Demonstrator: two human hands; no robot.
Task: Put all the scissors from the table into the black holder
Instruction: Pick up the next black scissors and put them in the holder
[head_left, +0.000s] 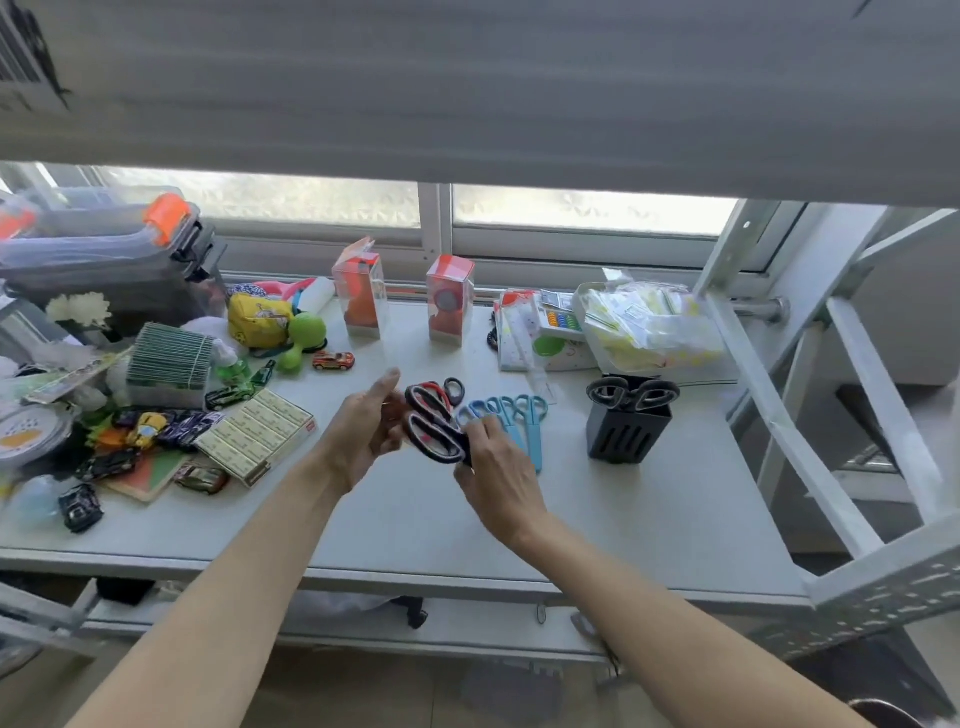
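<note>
I hold black-handled scissors (434, 434) with red trim above the middle of the table. My right hand (493, 467) pinches their handle from the right. My left hand (366, 426) is cupped against their left side with the thumb raised, and it hides the blades, so I cannot see whether it grips them. Another dark scissor handle (454, 389) lies on the table just behind. Blue-handled scissors (527, 415) lie side by side to the right of my hands. The black slotted holder (628, 436) stands further right with grey-handled scissors (631, 392) sticking out of it.
Toy cars (332, 360), a stack of boxes (257, 434), a green toy (304, 335) and clutter fill the left of the table. Two orange cartons (449, 301) stand at the back. A white tray of packets (649, 327) sits behind the holder. A metal frame (769, 405) slants past on the right.
</note>
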